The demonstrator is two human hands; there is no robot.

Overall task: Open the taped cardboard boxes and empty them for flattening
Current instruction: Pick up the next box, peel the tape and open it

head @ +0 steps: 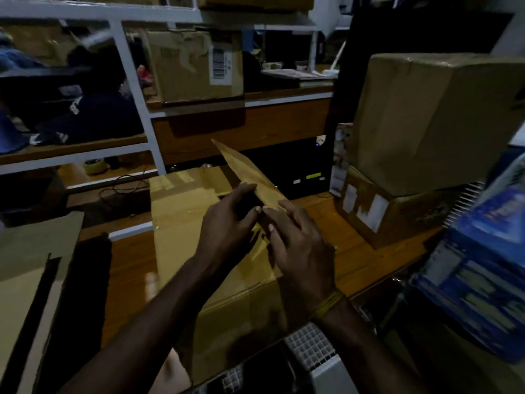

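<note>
A long brown cardboard box lies on the wooden table in front of me, with clear tape shining along its top. Its right top flap is lifted and stands tilted up toward the shelf. My left hand curls its fingers over the flap's inner edge, above the dark gap. My right hand rests against the same flap from the right, fingertips at the taped seam. What is inside the box stays hidden.
Two stacked cardboard boxes stand at the right on the table. A blue printed package crowds the right edge. Flat cardboard sheets lie at the left. A white-framed shelf with another box rises behind.
</note>
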